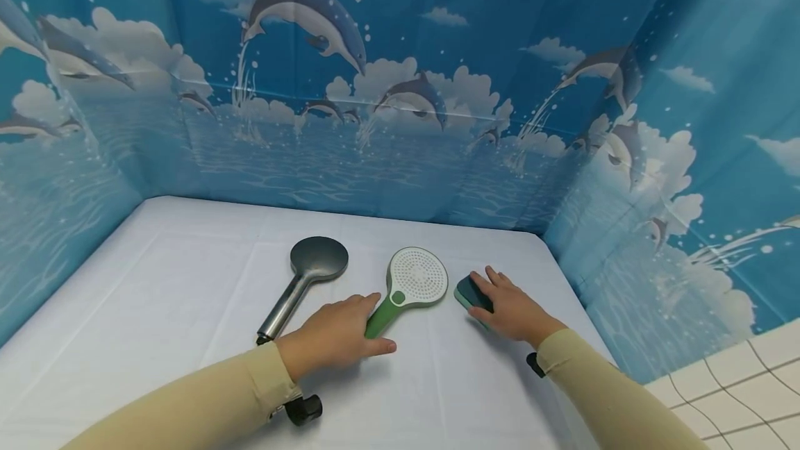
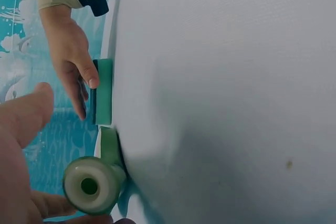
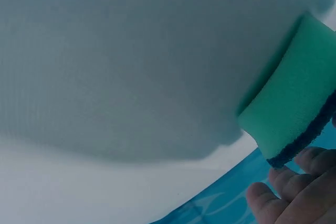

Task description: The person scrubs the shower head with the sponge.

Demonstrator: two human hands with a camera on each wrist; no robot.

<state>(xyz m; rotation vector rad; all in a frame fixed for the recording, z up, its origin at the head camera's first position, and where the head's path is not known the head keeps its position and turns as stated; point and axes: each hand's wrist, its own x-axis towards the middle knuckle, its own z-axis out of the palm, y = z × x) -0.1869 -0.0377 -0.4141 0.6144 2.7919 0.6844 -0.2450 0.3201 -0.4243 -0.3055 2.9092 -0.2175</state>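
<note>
A green shower head with a white perforated face (image 1: pixel 418 276) lies face up on the white-covered table. My left hand (image 1: pixel 331 333) is at its handle (image 1: pixel 384 317), thumb spread away from the fingers. From the left wrist, the round hollow handle end (image 2: pixel 90 186) shows between thumb and fingers, fingertips close beside it. To the right, a green sponge with a dark scouring layer (image 1: pixel 473 292) lies on the table, dark side up. My right hand (image 1: pixel 515 311) is over it, fingers loosely extended; in the right wrist view the fingertips are right at the sponge's (image 3: pixel 296 90) dark edge.
A dark grey shower head with a metallic handle (image 1: pixel 317 257) lies left of the green one, its lower end near my left wrist. Blue dolphin-print curtains (image 1: pixel 375 172) enclose the table's (image 1: pixel 181 248) back and sides. White tiles (image 1: pixel 744 380) show at lower right.
</note>
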